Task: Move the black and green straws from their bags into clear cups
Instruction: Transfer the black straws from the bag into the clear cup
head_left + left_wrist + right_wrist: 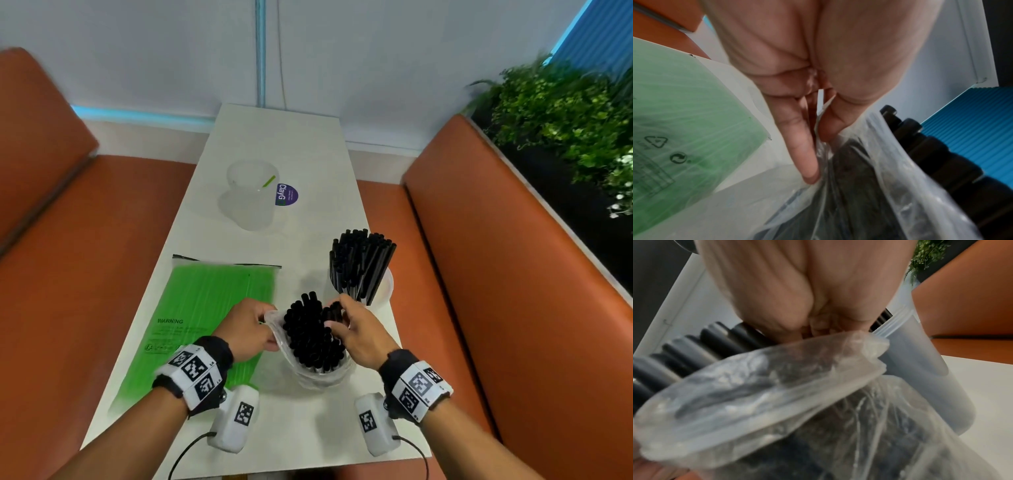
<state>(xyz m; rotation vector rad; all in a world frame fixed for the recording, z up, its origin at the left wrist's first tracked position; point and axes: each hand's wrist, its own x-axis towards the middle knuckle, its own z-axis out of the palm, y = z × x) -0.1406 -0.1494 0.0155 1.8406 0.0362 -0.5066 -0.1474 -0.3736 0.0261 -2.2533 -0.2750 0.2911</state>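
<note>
wrists: black bands (399, 365) | white coded tags (197, 368) | cabled white cameras (236, 419)

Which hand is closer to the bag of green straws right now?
Left. The left hand pinches the clear bag's rim right over the green straw bag's edge. The right hand grips black straws on the clear bag's far side.

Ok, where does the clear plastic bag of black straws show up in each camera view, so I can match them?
Head: the clear plastic bag of black straws sits low centre, between the left hand and the right hand.
Left wrist: it fills the lower right, its edge pinched by the left hand.
Right wrist: it fills the lower half.
Shared landmark: the black straws' round ends poking out of the bag's mouth.
</note>
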